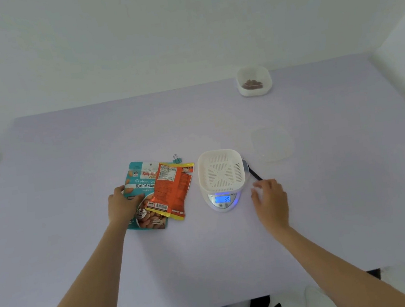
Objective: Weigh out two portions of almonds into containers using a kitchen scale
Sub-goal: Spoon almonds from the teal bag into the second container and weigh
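Scale (223, 200) sits just left of your right hand (269, 198), whose fingers are loosely spread and hold nothing. A slotted container (221, 171) stands on it, with no almonds inside. Your left hand (122, 204) lies on the teal bag (137, 184), thumb across its face; whether it grips is unclear. Two bags, the orange bag (172, 190) overlapping the teal; two containers, the far container (255, 90) holding almonds (251, 84); one lid (272, 146); one clip (176, 159)
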